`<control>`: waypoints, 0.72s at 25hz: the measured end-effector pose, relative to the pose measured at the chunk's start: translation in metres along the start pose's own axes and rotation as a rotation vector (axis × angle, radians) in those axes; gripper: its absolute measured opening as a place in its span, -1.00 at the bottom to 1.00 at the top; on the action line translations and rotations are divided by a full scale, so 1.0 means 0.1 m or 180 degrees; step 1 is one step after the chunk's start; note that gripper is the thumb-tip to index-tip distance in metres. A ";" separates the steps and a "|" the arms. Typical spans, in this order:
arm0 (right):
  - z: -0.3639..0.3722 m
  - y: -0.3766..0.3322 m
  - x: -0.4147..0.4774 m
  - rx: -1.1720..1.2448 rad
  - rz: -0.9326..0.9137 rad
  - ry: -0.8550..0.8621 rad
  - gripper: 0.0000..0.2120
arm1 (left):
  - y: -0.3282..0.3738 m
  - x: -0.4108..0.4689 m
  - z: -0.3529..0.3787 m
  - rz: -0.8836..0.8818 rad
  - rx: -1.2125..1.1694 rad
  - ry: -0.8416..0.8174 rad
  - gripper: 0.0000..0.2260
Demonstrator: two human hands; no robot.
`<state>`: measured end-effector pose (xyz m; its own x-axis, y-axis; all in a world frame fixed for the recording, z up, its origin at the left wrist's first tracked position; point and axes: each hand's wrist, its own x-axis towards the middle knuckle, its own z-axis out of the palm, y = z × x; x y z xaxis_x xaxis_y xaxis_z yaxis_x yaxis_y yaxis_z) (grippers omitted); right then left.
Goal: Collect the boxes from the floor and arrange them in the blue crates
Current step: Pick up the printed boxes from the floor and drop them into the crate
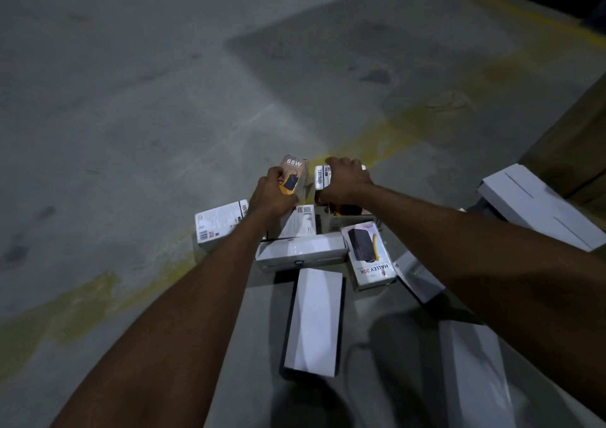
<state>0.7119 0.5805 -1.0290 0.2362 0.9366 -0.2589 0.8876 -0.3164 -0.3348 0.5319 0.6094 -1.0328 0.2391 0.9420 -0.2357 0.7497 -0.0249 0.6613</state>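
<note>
Plainly: "65W" box [296, 169], "HALLEY 20K" box [370, 258].

Dim, grey-green cast overall. Brightest pool on the floor [255, 122] mid-frame, fading fast to left & far edges; far right corner nearly black. Big angular shadow far, right of centre; softer one near, bottom. White boxes [313, 322] slightly blown out. Near right edge blurred, w/ wide-angle bend at edges.

Tan 65W box [296, 173] upright, small white box [322, 176] beside it, more boxes [311, 322] flat
</note>
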 end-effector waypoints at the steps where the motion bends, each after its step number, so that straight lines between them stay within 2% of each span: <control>1: 0.02 0.00 0.01 -0.0083 -0.0035 0.0031 -0.27 | -0.03 0.02 0.03 0.0017 0.0013 0.0007 -0.33; 4: 0.09 0.02 0.05 -0.0375 -0.0141 0.0130 -0.32 | -0.08 0.03 0.09 -0.0022 0.0094 0.0024 -0.25; 7: 0.15 0.05 0.03 -0.0671 -0.0195 0.0405 -0.28 | -0.07 0.00 0.18 -0.0135 0.0073 0.0225 -0.21; 10: 0.14 0.05 -0.03 -0.0658 -0.0346 0.1158 -0.34 | -0.01 -0.04 0.15 0.0019 0.0082 0.0788 -0.39; 12: 0.06 0.04 -0.07 -0.0676 -0.0342 0.1573 -0.34 | 0.04 -0.05 0.07 0.0279 0.0194 0.1107 -0.44; 15: -0.20 -0.01 -0.22 -0.0602 -0.0238 0.1862 -0.29 | 0.19 -0.17 -0.15 0.0550 0.0192 0.1516 -0.43; 18: -0.54 -0.13 -0.53 -0.0480 -0.0122 0.1992 -0.30 | 0.42 -0.45 -0.44 0.0632 0.0134 0.1748 -0.50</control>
<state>0.7094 0.5427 -0.9624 0.3488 0.8720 0.3434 0.9351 -0.2989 -0.1905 0.5256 0.5810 -0.9633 0.0311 0.9532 0.3008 0.7499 -0.2212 0.6235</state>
